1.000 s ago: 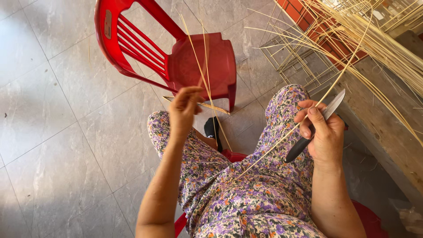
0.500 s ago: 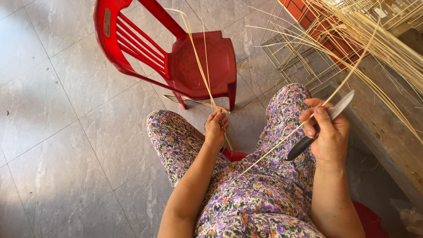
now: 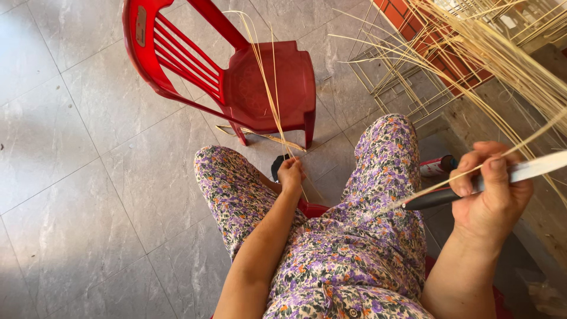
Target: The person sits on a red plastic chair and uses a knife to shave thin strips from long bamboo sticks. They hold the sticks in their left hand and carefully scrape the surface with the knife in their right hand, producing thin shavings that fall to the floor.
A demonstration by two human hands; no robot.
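My left hand [image 3: 291, 175] is down between my knees, fingers closed on a few thin pale straw strips [image 3: 267, 88] that rise up in front of the red chair. My right hand [image 3: 491, 190] is raised at the right and grips a knife [image 3: 466, 190] with a dark handle and a light blade pointing right. One long straw strip [image 3: 531, 137] runs under my right thumb, along the blade and up to the right. I sit in floral trousers [image 3: 348, 248] on a red seat.
A small red plastic chair [image 3: 236, 77] stands on the grey tiled floor in front of my knees. A large sheaf of pale straw [image 3: 496, 47] fans out at upper right over a wire frame and a red brick edge. A small can lies by my right knee.
My left hand has dropped from chest height down between my knees, pulling the thin strips with it. My right hand with the knife has stayed at the right.
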